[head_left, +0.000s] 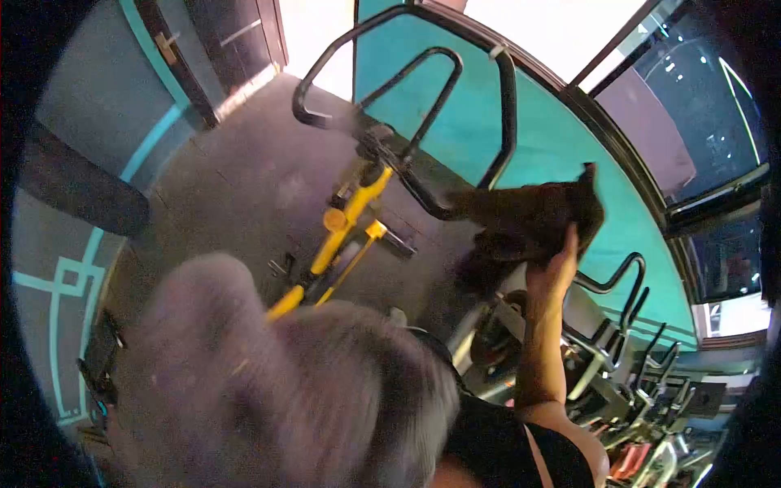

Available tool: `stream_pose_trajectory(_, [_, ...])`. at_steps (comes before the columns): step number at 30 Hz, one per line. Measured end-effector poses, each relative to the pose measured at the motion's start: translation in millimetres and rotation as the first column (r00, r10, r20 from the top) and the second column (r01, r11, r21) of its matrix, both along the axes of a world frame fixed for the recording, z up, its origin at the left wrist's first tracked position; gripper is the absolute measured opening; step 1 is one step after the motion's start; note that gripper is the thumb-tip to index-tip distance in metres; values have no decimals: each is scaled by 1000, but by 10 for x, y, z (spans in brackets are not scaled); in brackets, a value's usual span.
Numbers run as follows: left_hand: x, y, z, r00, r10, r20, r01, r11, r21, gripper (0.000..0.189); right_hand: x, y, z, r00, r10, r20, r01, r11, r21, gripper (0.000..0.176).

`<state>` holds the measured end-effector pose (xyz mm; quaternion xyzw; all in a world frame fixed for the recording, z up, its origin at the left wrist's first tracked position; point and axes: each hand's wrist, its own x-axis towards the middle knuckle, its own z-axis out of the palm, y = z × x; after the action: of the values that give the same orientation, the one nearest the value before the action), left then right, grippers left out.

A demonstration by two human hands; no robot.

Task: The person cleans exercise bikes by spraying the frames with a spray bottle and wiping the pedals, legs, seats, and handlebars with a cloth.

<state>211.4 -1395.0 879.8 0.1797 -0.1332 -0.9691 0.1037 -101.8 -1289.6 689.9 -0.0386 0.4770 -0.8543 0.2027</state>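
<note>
On the right, my right hand [555,275] is raised with a dark brown cloth [529,213] bunched in it. The cloth hangs over the hand and hides most of the fingers. Its left end overlaps the lower bend of a black handlebar [508,106] on an exercise bike with a yellow frame [351,213]. My left hand is out of sight. A large grey shape [285,382], smeared by motion, fills the lower left and covers the lower part of the bike.
More exercise bikes [626,366] stand in a row at the lower right. Behind the handlebar runs a teal wall [602,154] under dark-framed windows. Dark floor [244,179] stretches left to a door [244,41] and a grey wall with teal lines.
</note>
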Motion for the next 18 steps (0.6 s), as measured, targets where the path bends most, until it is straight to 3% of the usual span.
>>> stream_pose_trajectory(3, [-172, 122, -107, 1000, 2, -8, -1, 999, 36, 24, -391, -108, 239, 959, -190, -210, 198, 980, 19, 53])
stream_pose_trajectory(5, [-225, 169, -133, 1000, 22, -2, -22, 1000, 15, 24, -748, -359, 74, 939, -231, -254, 267, 956, 120, 48])
stream_pose_trajectory(6, [-254, 190, -139, 999, 37, 8, -37, 999, 4, 24, -979, -535, -134, 897, -122, -424, 199, 970, 142, 44])
stream_pose_trajectory(7, [-269, 223, -151, 998, 56, 25, -56, 998, -4, 23, -993, -814, -188, 883, -130, -450, 239, 951, 194, 39])
stream_pose_trajectory(8, [-273, 265, -141, 996, 75, 44, -74, 997, -18, 23, -1156, -1059, -381, 840, 8, -542, 155, 954, 255, 37])
stream_pose_trajectory(9, [-290, 304, -131, 994, 89, 61, -87, 996, -29, 23, -1446, -1297, -613, 789, 280, -546, 62, 849, 525, 35])
stream_pose_trajectory(10, [-321, 343, -123, 992, 94, 79, -91, 995, -36, 23, -1251, -1502, -514, 584, 295, -757, 169, 867, 468, 37])
stream_pose_trajectory(11, [-353, 371, -117, 991, 98, 94, -94, 994, -50, 23, -1335, -1721, -692, 215, 198, -956, 565, 774, 287, 46])
stream_pose_trajectory(13, [-391, 454, -121, 984, 119, 130, -113, 992, -55, 23, -1277, -1771, -663, 304, 278, -911, 541, 737, 405, 62])
stream_pose_trajectory(14, [-399, 510, -130, 980, 137, 147, -131, 990, -53, 23, -1240, -1725, -697, 305, 293, -906, 521, 745, 416, 62])
stream_pose_trajectory(16, [-393, 609, -141, 969, 176, 171, -169, 984, -57, 23, -1146, -1523, -749, 182, 364, -914, 498, 767, 405, 69])
stream_pose_trajectory(18, [-397, 666, -142, 962, 208, 177, -197, 977, -75, 22, -992, -1317, -1049, 11, 271, -962, 526, 817, 236, 76])
